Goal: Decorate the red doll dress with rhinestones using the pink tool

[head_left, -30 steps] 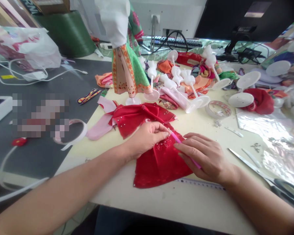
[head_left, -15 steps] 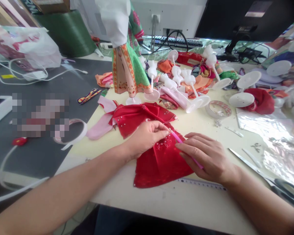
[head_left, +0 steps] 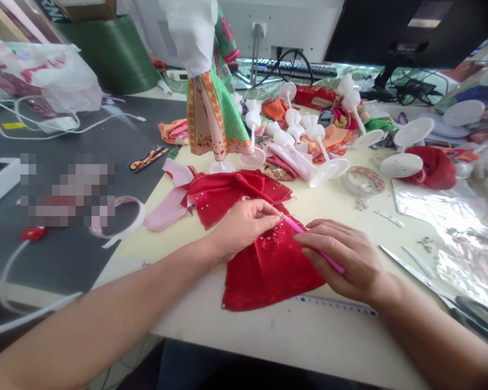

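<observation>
A red embroidered cloth (head_left: 264, 271) lies spread on the cream table (head_left: 309, 336) in front of me. My left hand (head_left: 244, 225) rests on the cloth with its fingers pinched together at the tip of a thin pink stick (head_left: 293, 225). My right hand (head_left: 341, 257) lies over the cloth's right edge, fingers curled round the pink stick, whose other end shows by the thumb. A white embroidered flower pattern sits between the two hands.
A doll stand in a green and orange skirt (head_left: 213, 116) rises behind the cloth, with white doll stands (head_left: 321, 143) and coloured fabric scraps around it. Tape rolls (head_left: 361, 181) lie nearby, scissors (head_left: 451, 300) at the right, a ruler (head_left: 337, 306) under my right wrist.
My right hand has slid slightly right and down along the cloth, so more of the pink stick shows. My left hand has stayed in place.
</observation>
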A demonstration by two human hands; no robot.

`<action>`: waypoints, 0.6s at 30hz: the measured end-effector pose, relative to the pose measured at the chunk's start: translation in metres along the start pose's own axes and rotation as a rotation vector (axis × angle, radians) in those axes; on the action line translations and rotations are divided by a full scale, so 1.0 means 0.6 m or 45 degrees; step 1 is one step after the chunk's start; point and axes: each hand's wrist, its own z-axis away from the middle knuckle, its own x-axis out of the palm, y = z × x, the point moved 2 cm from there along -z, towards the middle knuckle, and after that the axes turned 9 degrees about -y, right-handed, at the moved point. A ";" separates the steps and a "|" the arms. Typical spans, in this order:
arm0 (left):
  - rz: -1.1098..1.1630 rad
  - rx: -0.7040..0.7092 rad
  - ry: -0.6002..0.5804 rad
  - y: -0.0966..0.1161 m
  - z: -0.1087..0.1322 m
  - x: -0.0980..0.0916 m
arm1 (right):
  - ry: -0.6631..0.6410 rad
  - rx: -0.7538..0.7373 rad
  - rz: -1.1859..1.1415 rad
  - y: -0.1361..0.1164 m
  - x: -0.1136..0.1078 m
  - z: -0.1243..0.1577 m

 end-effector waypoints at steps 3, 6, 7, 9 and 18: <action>-0.003 0.009 -0.004 0.000 0.000 0.000 | -0.003 0.009 0.005 0.000 0.000 0.000; -0.010 0.006 -0.005 0.000 0.000 0.000 | -0.005 0.013 0.005 -0.001 0.000 0.001; -0.012 0.007 -0.005 0.000 0.000 0.000 | -0.004 0.013 0.003 -0.001 0.000 0.001; -0.014 0.010 -0.006 0.000 -0.001 0.000 | -0.003 0.011 0.000 -0.001 0.000 0.001; -0.032 -0.022 -0.016 -0.001 0.000 0.001 | -0.015 -0.009 -0.010 0.000 0.000 0.000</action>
